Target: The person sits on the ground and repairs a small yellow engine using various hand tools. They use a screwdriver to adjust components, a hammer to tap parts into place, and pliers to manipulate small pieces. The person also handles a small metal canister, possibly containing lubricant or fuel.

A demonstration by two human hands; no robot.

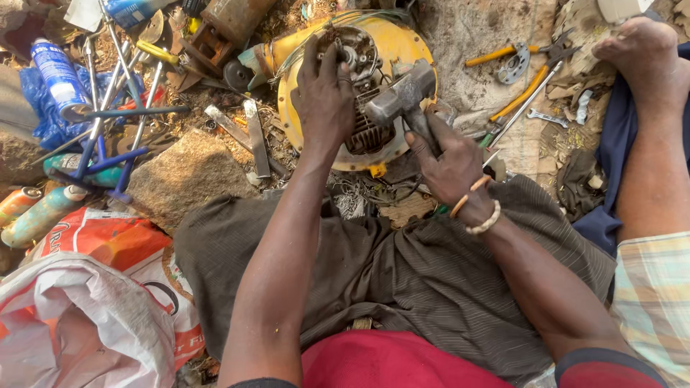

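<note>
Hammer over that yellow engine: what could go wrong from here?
1. The left hand rests on the engine right beside the hammer head, so a glancing blow could catch the fingers.
2. The right hand grips the handle close to the head; a slip might bring knuckles onto the metal fins.
3. Another person's bare foot lies near; flying bits could reach it.

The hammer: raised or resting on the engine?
Resting: the hammer head lies against the yellow engine housing, handle gripped by the right hand.

Outdoor repair spot: tools [528, 68] on dirt
</note>
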